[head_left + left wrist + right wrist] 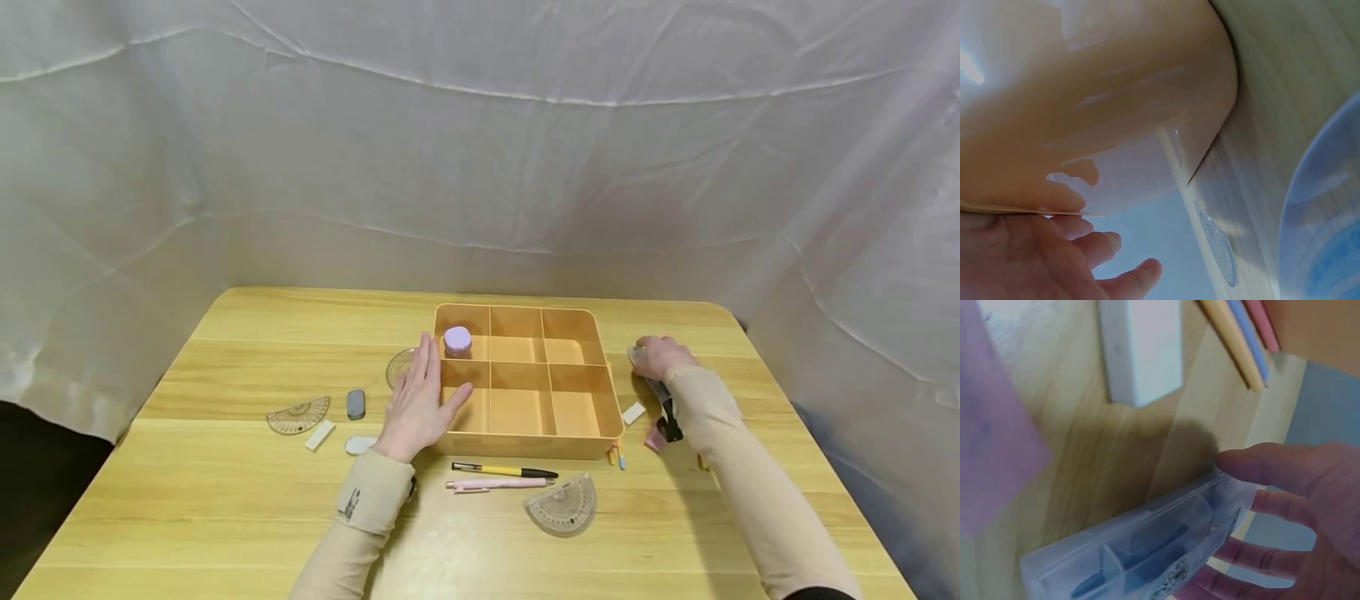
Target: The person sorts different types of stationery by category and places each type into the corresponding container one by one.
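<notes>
An orange organizer box (517,447) with several compartments stands on the table. In its back left compartment is a small round container with a lilac lid (457,339). My left hand (416,408) rests along the box's left rim, fingers straight and thumb spread over the front left compartment. To the right of the box, my right hand (663,358) grips one end of a translucent plastic case (1141,544) between thumb and fingers. Dark contents and a speckled label show on the case in the right wrist view. Whether the case touches the table, I cannot tell.
Near my right hand lie a white eraser (633,413), a pink eraser (655,439) and pencils (1235,344) beside the box. A yellow pen (502,470), a pink pen (498,482) and a protractor (562,506) lie in front. Leftward are a grey eraser (356,404) and another protractor (298,415).
</notes>
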Motion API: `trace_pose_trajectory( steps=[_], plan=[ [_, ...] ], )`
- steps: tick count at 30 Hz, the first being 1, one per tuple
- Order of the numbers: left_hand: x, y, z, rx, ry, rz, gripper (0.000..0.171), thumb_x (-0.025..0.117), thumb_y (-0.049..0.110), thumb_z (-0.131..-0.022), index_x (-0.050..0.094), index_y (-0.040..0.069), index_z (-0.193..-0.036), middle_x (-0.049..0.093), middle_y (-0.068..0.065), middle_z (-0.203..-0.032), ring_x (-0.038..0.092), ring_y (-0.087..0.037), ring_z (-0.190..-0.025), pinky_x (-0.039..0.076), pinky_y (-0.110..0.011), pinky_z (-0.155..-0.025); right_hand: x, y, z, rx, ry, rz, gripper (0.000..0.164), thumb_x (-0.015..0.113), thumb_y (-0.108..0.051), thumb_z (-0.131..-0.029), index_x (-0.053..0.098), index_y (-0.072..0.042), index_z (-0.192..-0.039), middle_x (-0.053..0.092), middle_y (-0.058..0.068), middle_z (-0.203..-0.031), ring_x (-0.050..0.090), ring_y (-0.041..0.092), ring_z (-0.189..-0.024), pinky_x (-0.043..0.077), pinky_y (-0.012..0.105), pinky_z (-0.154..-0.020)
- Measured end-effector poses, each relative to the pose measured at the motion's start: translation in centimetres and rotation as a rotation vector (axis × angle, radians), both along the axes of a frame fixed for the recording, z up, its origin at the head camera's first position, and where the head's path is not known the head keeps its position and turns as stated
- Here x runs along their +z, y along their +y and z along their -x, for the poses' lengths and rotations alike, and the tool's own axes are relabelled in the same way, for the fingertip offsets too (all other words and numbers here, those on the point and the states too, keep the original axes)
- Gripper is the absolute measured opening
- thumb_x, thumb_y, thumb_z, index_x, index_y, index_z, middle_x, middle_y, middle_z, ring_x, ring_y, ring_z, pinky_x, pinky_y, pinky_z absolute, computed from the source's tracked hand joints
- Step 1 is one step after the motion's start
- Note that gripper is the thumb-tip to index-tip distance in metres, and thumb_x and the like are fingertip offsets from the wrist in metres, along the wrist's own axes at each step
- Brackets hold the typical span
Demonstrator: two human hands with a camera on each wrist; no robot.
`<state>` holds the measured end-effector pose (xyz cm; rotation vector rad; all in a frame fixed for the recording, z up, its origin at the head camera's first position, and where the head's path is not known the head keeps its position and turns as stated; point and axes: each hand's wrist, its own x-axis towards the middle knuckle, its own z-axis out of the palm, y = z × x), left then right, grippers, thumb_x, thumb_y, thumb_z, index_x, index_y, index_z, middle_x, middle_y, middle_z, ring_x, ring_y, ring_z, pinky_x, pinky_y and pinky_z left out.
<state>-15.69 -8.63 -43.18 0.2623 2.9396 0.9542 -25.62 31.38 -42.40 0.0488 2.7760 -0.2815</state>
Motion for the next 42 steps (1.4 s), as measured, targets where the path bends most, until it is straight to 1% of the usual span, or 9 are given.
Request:
trace_pose_trajectory(
  steps=[3, 4, 11, 16, 18, 23, 29, 37, 42],
  plan=[
    [-0.1, 0.1, 0.1, 0.000, 0.004, -0.002, 0.094, 0.050, 0.053, -0.101, -0.002, 0.002, -0.161, -0.011, -0.009, -0.170, 0.005, -0.034, -0.159, 0.014, -0.059, -0.127, 0.0, -0.1, -0.3, -0.019, 0.015, 0.001, 0.067, 0.061, -0.022, -0.088, 0.041, 0.003, -0.147, 0.041, 0.044, -0.140, 0.049, 0.061, -0.117, 0.052, 0.062, -0.087],
    [-0.1, 0.1, 0.1, 0.001, 0.006, -0.003, 0.094, 0.050, 0.052, -0.101, -0.002, 0.002, -0.161, -0.011, -0.009, -0.171, 0.005, -0.035, -0.159, 0.014, -0.060, -0.127, 0.8, -0.7, -0.8, -0.027, 0.008, -0.001, 0.067, 0.061, -0.020, -0.089, 0.040, 0.004, -0.147, 0.041, 0.044, -0.140, 0.049, 0.061, -0.118, 0.052, 0.063, -0.090],
    [0.0, 0.1, 0.0, 0.002, 0.030, -0.021, 0.093, 0.052, 0.050, -0.101, 0.002, 0.000, -0.161, -0.006, -0.013, -0.171, 0.009, -0.039, -0.158, 0.016, -0.062, -0.126, 0.3, -0.3, -0.8, 0.020, 0.097, -0.017, 0.064, 0.065, -0.023, -0.089, 0.047, 0.006, -0.142, 0.053, 0.041, -0.131, 0.057, 0.054, -0.110, 0.054, 0.061, -0.086],
    [0.0, 0.2, 0.2, 0.002, 0.023, -0.017, 0.092, 0.051, 0.049, -0.102, 0.001, 0.000, -0.161, -0.007, -0.012, -0.171, 0.007, -0.038, -0.158, 0.015, -0.062, -0.126, 0.0, -0.1, -0.8, 0.024, 0.139, -0.010, 0.065, 0.067, -0.027, -0.089, 0.048, 0.005, -0.142, 0.053, 0.041, -0.130, 0.059, 0.050, -0.105, 0.056, 0.058, -0.081],
    [0.0, 0.2, 0.2, 0.002, 0.018, -0.016, 0.093, 0.052, 0.049, -0.102, 0.000, 0.000, -0.161, -0.008, -0.012, -0.171, 0.005, -0.037, -0.158, 0.015, -0.061, -0.127, 0.0, 0.0, -0.8, 0.025, 0.166, 0.003, 0.067, 0.068, -0.029, -0.087, 0.048, 0.004, -0.142, 0.053, 0.041, -0.130, 0.059, 0.050, -0.105, 0.056, 0.059, -0.080],
    [0.0, 0.3, 0.2, 0.004, 0.010, -0.012, 0.093, 0.052, 0.049, -0.102, 0.000, 0.001, -0.161, -0.007, -0.012, -0.171, 0.007, -0.037, -0.158, 0.015, -0.061, -0.127, 0.4, 0.0, -0.8, 0.032, 0.250, 0.025, 0.065, 0.063, -0.030, -0.088, 0.049, 0.002, -0.143, 0.052, 0.041, -0.133, 0.058, 0.056, -0.109, 0.054, 0.066, -0.086],
    [-0.2, 0.4, 0.5, 0.003, 0.013, -0.011, 0.093, 0.051, 0.051, -0.101, 0.000, 0.001, -0.161, -0.006, -0.012, -0.171, 0.007, -0.036, -0.158, 0.016, -0.061, -0.126, 1.5, -0.2, -0.7, 0.034, 0.339, 0.063, 0.065, 0.063, -0.033, -0.093, 0.045, 0.001, -0.146, 0.051, 0.043, -0.133, 0.058, 0.058, -0.107, 0.054, 0.066, -0.084],
    [-0.3, 0.5, 0.7, -0.003, 0.018, -0.012, 0.092, 0.052, 0.048, -0.102, 0.002, -0.001, -0.161, -0.003, -0.014, -0.171, 0.008, -0.038, -0.158, 0.017, -0.063, -0.126, 3.7, -1.2, -0.8, 0.040, 0.489, 0.097, 0.065, 0.063, -0.030, -0.091, 0.047, -0.001, -0.147, 0.055, 0.040, -0.127, 0.061, 0.050, -0.094, 0.055, 0.059, -0.072],
    [-0.3, 0.5, 0.8, -0.002, 0.010, -0.007, 0.093, 0.051, 0.050, -0.102, 0.000, 0.001, -0.161, -0.005, -0.012, -0.171, 0.008, -0.036, -0.158, 0.016, -0.062, -0.126, 5.0, -1.9, -0.9, 0.042, 0.564, 0.132, 0.061, 0.064, -0.026, -0.090, 0.050, -0.003, -0.145, 0.058, 0.036, -0.120, 0.061, 0.048, -0.089, 0.055, 0.060, -0.068]
  ],
)
